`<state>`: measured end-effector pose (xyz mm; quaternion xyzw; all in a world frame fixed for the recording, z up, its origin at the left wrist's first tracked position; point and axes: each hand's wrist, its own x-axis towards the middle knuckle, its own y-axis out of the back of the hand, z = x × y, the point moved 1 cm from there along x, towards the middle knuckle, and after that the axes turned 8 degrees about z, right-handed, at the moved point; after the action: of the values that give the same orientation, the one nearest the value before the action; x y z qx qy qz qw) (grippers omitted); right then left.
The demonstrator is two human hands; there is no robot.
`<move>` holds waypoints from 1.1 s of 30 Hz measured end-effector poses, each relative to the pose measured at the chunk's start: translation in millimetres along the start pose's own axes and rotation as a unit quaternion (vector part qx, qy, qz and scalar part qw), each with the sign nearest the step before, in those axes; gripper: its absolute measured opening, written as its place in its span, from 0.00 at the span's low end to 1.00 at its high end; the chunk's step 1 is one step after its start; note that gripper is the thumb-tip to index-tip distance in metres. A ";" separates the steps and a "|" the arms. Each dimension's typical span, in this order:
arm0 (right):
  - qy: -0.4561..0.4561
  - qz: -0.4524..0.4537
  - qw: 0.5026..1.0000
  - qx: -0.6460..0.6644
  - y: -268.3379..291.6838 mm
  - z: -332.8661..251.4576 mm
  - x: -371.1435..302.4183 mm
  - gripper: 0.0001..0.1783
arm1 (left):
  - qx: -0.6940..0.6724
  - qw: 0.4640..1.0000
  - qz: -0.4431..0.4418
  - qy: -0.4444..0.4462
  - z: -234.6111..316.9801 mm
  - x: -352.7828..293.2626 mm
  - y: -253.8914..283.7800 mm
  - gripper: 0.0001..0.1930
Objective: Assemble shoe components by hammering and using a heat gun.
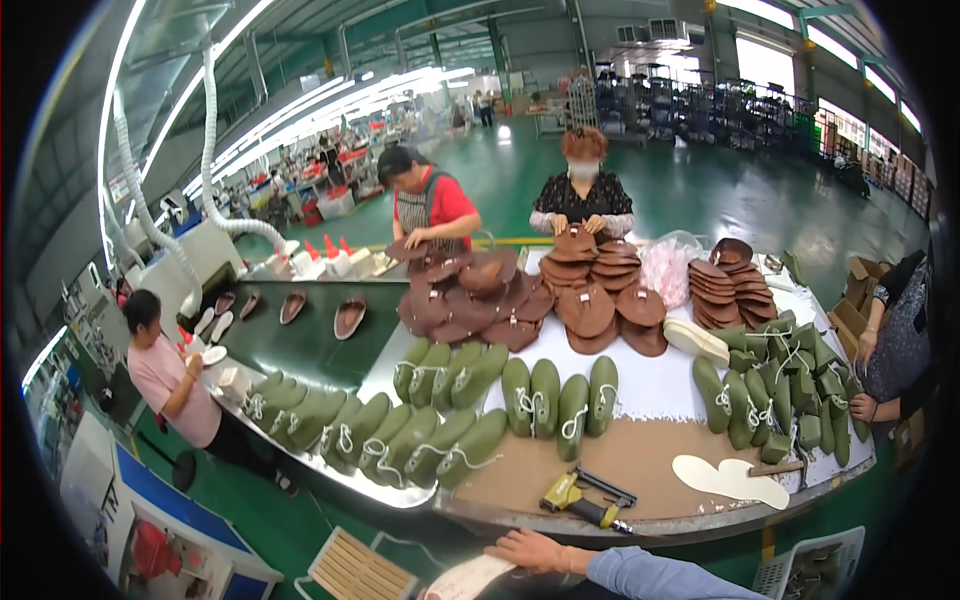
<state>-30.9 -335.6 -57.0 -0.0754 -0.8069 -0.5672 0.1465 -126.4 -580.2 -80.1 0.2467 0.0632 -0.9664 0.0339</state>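
Your right hand (540,552), in a blue sleeve (650,572), enters from the lower right and lies over 1 end of a cream insole piece (466,580), just off the near rim of the worktable (750,515). Its fingers lie close together, slightly bent; the thumb and the underside of the piece are hidden, so you cannot tell whether they pinch it. Your left hand is outside the view, its fingers' state unknown.

Progress, as judged from the layout: your work seems to be at an early stage. Past the rim, 4 green lasts (573,402) form a middle group, with a long row to the left and a heap to the right, many bearing white cords. No brown upper is seen on any of them; the brown uppers (586,312) lie in piles farther back, so bringing the 2 together appears left to do. Whether any last already carries an insole underneath cannot be told.

The yellow-and-black air tool (580,502) lies on the brown board (650,455), apart from your visible hand. More cream pieces (735,483) lie at the right, beside a wooden-handled tool (776,468).
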 end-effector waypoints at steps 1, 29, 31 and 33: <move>-0.006 -0.008 1.000 0.002 4.2 -1.2 2.2 0.43 | -0.007 1.000 -0.012 0.001 2.7 1.0 -1.4 0.23; -0.041 -0.014 0.999 -0.015 -20.4 -20.8 24.3 0.29 | 0.097 0.993 -0.059 0.027 7.4 26.8 25.5 0.23; -0.040 -0.017 0.999 -0.015 -38.8 -36.1 30.2 0.27 | 0.108 0.992 -0.064 0.023 -29.7 60.7 46.9 0.23; -0.031 -0.024 0.999 0.006 -43.6 -44.9 33.1 0.29 | 0.063 0.995 -0.076 0.004 -98.1 107.3 101.1 0.23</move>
<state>-67.9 -394.2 -71.2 -0.0730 -0.8158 -0.5633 0.1084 -164.3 -670.3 -227.8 0.2462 0.0210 -0.9674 -0.0558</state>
